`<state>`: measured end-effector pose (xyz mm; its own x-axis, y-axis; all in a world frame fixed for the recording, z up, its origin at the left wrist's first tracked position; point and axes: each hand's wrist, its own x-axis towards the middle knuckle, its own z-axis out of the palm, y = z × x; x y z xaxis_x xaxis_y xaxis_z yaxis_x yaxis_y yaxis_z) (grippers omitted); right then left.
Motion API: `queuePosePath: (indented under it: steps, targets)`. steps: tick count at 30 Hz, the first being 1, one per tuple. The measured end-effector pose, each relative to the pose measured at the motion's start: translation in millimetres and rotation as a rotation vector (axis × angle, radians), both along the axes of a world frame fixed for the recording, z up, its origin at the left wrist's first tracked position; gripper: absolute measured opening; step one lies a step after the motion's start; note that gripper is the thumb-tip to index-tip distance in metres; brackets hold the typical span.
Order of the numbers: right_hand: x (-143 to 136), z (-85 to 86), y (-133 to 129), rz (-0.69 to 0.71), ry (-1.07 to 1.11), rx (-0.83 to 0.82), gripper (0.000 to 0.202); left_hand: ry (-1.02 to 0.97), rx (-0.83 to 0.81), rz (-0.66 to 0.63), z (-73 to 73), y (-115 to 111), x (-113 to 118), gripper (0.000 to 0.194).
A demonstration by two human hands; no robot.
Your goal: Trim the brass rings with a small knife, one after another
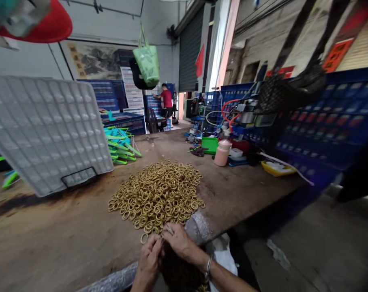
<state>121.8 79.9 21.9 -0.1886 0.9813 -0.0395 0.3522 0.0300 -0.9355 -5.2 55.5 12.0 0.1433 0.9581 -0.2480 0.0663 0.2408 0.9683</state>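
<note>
A big heap of brass-coloured rings [159,190] is spread on the brown tabletop. Just below its front edge, my left hand [150,256] is closed in a pinch, and whatever its fingers hold is too small to make out. Touching or almost touching it, my right hand [179,242] is closed too, with a thin greyish tool [169,230] between its fingers. A single ring [144,238] lies beside my left fingertips. Below my hands, in the dark gap at the table edge, a few more rings [202,287] show.
A pale ribbed plastic panel [50,134] leans on the left, beside green and turquoise hangers [120,146]. To the right stand a pink bottle [223,154], a green tray [209,144] and a yellow dish [277,168]. A person in red [166,99] stands far back.
</note>
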Motion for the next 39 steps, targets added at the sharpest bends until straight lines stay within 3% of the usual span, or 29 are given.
queuePosePath:
  steps: [5, 10, 19, 23, 27, 33, 39]
  targets:
    - [5, 6.1, 1, 0.001, 0.000, -0.034, 0.017, 0.002, -0.021, 0.001, -9.9, 6, 4, 0.052]
    - [5, 4.0, 9, -0.012, 0.001, -0.029, 0.016, -0.014, -0.016, -0.001, -10.4, 13, 5, 0.055]
    - [14, 24.9, 6, 0.034, 0.101, 0.093, 0.022, -0.091, 0.060, 0.013, 28.2, -1, 8, 0.043]
    - [21, 28.0, 4, 0.008, -0.138, 0.223, 0.020, -0.135, 0.010, 0.073, 41.1, -6, 6, 0.037]
    - [21, 22.5, -6, 0.149, -0.368, 0.346, 0.016, -0.123, 0.063, 0.099, 45.2, -8, 4, 0.036]
    - [15, 23.1, -14, 0.219, -0.516, 0.357, 0.023, -0.089, 0.077, 0.116, 47.5, -11, 5, 0.035]
    - [13, 32.5, -15, 0.204, -0.649, 0.334, 0.026, -0.058, 0.088, 0.122, 47.7, -13, 7, 0.034]
